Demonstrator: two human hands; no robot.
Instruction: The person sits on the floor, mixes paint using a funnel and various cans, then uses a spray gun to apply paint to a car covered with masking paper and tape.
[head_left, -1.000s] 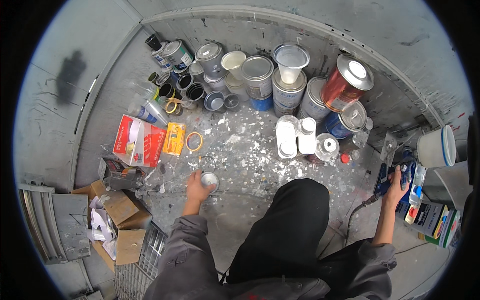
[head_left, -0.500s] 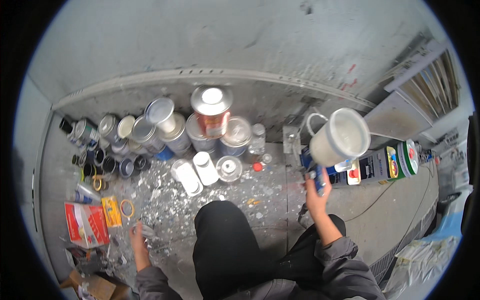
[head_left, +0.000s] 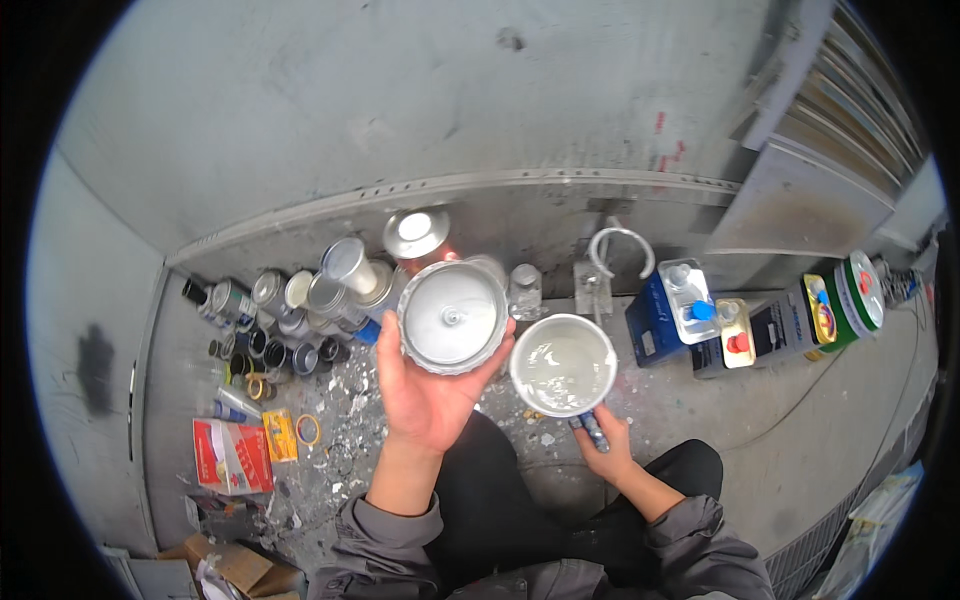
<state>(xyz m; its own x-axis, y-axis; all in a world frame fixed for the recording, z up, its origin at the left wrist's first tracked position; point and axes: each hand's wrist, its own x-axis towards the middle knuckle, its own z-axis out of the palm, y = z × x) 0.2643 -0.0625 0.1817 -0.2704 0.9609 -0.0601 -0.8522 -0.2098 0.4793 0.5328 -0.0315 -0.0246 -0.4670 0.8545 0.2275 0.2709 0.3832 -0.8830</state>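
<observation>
Flecked floor (head_left: 346,395), grey walls (head_left: 400,110)

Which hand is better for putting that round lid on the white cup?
The left, I think: the left hand holds the round lid, just left of the open white cup in the picture. The right hand seems busy gripping the blue handle below it.

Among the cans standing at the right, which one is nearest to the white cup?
The silver-topped blue can: it stands leftmost, while the others are farther from the white cup.
</observation>
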